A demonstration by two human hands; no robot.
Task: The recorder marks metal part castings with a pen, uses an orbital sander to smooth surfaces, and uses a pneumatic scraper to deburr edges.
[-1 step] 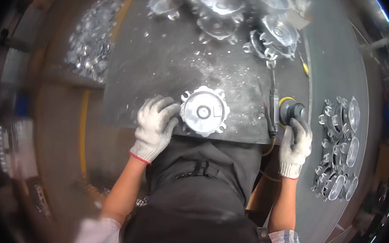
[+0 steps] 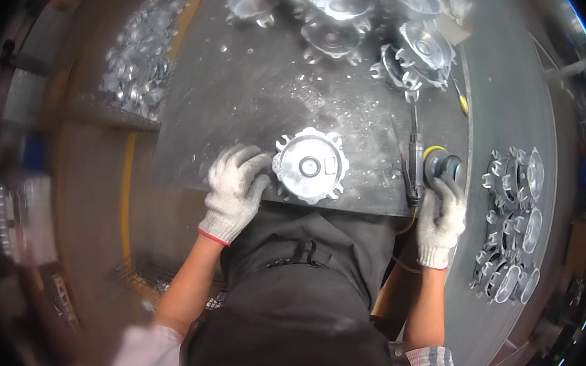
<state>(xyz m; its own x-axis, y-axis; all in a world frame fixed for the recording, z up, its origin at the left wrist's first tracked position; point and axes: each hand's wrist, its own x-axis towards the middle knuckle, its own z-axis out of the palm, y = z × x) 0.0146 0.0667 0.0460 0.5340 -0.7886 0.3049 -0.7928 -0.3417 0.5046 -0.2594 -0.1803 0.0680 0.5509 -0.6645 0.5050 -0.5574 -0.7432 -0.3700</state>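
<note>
A round silvery metal casting point(image 2: 310, 165) with a notched rim and a central boss lies flat near the table's front edge. My left hand point(image 2: 234, 181), in a white knit glove, is at the casting's left edge, fingers loosely bent and thumb apart, with nothing in it. Whether its fingertips touch the rim I cannot tell. Over to the right, my gloved right hand point(image 2: 443, 213) has its fingers bent against the near side of a dark round sander point(image 2: 442, 167) with a yellow-edged disc. The undersides of those fingers are hidden.
A slim tool with a hose point(image 2: 415, 166) lies left of the sander. More castings point(image 2: 333, 37) crowd the table's far side, and several stand in a stack point(image 2: 512, 226) on the right-hand surface. Small metal pieces point(image 2: 140, 54) are heaped at the far left. A yellow-handled tool point(image 2: 463, 104) lies at the right edge.
My right hand has shifted slightly left, its fingers drawn closer in against the sander. The left hand and the casting keep their places relative to each other; the whole view has shifted slightly.
</note>
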